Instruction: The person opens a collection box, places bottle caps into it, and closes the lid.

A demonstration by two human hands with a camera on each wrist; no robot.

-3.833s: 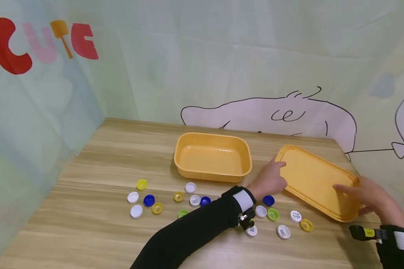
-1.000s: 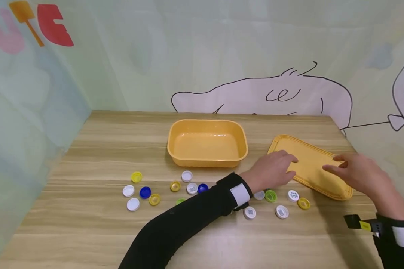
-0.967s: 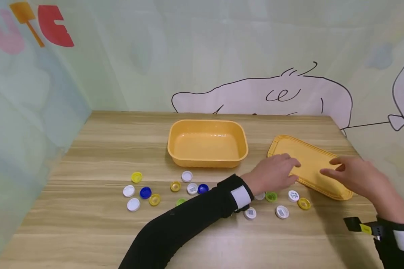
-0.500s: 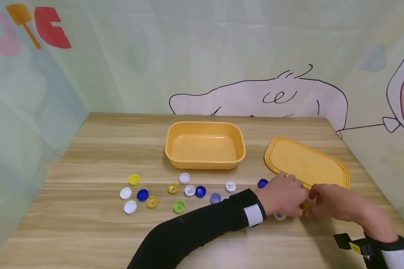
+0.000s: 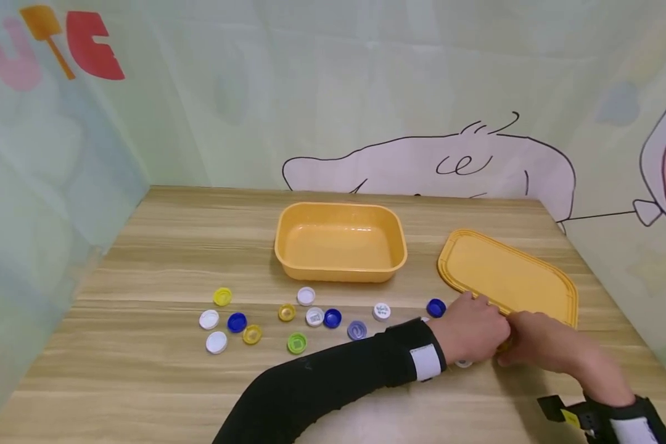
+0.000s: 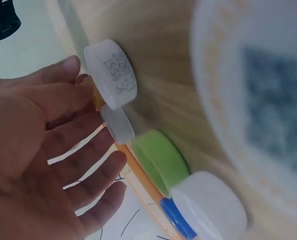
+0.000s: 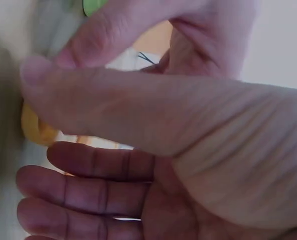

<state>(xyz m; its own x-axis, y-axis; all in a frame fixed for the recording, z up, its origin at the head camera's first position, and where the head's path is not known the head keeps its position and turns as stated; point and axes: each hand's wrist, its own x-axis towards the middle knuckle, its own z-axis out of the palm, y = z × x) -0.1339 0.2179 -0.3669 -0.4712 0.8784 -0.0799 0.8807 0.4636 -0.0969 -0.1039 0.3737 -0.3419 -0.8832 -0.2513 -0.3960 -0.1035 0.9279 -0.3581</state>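
One glossy yellow-orange plastic box stands on the wood-grained table, with one flat, ridge-rimmed lid to its right. Nearer the person than the box lie thirteen clearly seen round plastic caps: five white, three blue, two gold, one yellow, one green, one lavender. Front-right of the box, the left hand and right hand meet at another gold cap, fingers extended, thumbs narrowly apart from them; contact with it I cannot tell.

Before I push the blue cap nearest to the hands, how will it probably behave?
The blue cap lies flat, so it will probably slide rather than roll. Its small, shallow shape suggests it is light. Its moulded-plastic look suggests it is fairly stiff.
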